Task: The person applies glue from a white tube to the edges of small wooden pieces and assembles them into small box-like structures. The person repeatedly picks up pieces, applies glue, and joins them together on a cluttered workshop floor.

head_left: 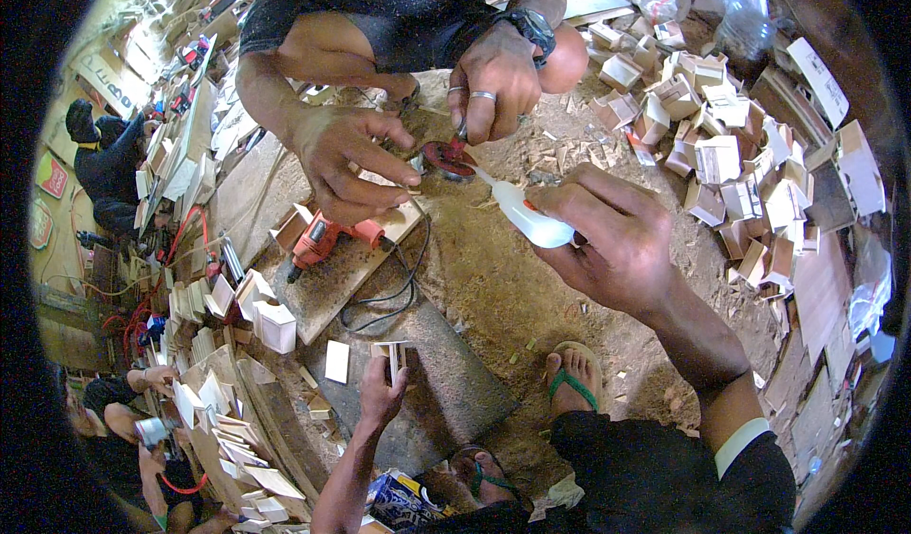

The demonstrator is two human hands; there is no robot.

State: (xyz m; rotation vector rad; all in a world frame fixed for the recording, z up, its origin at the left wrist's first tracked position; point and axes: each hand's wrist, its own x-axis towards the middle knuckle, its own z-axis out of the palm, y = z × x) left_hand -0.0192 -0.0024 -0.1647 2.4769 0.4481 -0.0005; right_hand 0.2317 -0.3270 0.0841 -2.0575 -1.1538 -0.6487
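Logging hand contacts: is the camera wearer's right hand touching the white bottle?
Touching. The head view shows the right hand closed around the wide end of the white bottle.

Bottle (533,219) right of drill (321,242)

The dusty brown floor (493,287) is littered with chips (562,158) — bright light (144,48) glares upper left.
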